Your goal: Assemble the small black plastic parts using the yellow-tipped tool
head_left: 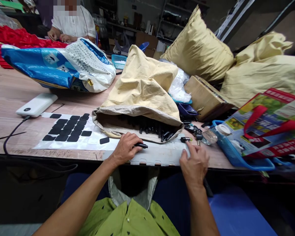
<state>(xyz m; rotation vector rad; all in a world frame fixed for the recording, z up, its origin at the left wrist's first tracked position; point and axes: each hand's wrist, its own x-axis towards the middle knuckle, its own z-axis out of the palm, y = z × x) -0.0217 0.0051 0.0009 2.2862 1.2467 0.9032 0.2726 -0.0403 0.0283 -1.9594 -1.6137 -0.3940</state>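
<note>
My left hand (126,148) is closed round a short black pen-like tube (140,145), its narrow tip pointing right. In front of it lies the open mouth of a cream cloth sack (144,88), with several similar black tubes (159,129) inside. My right hand (194,162) hovers at the table edge, thumb and index finger apart, with nothing visible between them. Just beyond its fingertips is a small black piece with a yellowish clear end (186,139). A grey plastic strip (159,156) lies along the edge between my hands.
Black rounded patches (71,128) sit on a white sheet to the left, near a white power bank (36,105) with a cable. A blue and white bag (61,67) lies behind. On the right stand a blue basket (236,154) and a colourful bag (272,124). Another person (72,24) sits opposite.
</note>
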